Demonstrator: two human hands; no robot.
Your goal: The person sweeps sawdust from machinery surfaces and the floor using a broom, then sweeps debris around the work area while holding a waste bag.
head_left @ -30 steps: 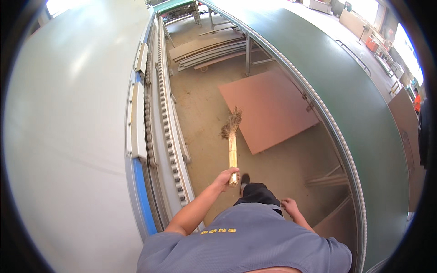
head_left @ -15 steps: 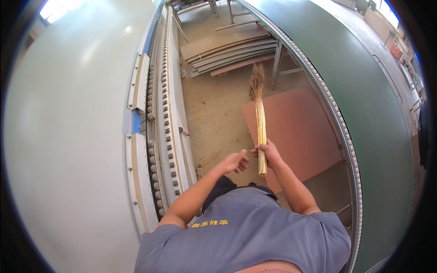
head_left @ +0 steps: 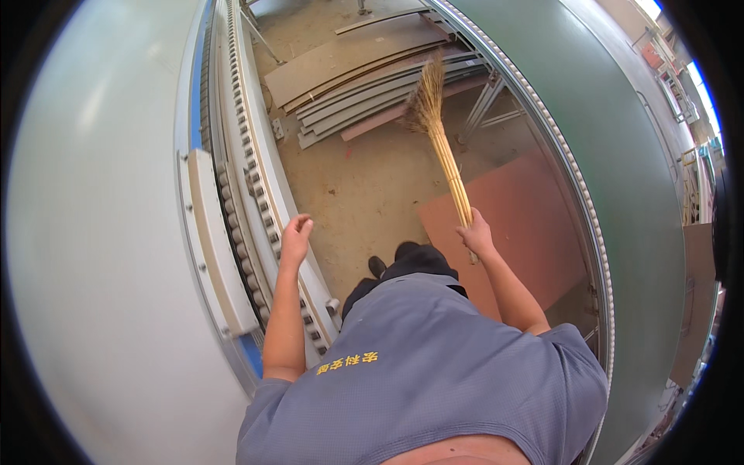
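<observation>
A straw broom (head_left: 445, 159) with a bundled yellow stalk handle is in my right hand (head_left: 478, 234), whose fingers are wrapped round the handle near its lower end. Its frayed brown bristles fan out at the far end, pointing forward above the floor. My left hand (head_left: 295, 239) is raised beside the conveyor rail on the left, loosely bent, with nothing seen in it. Whether it touches the rail I cannot tell.
A roller conveyor (head_left: 256, 167) with a pale panel surface (head_left: 108, 232) runs along my left. On my right is a green conveyor belt (head_left: 620, 194). Stacked boards (head_left: 364, 85) lie ahead on the floor (head_left: 341, 186), and a reddish board (head_left: 535, 248) lies at the right.
My left hand has moved away from the broom, leftward to the conveyor rail. The right hand has shifted slightly right and forward, and the broom's bristle end now leans further left.
</observation>
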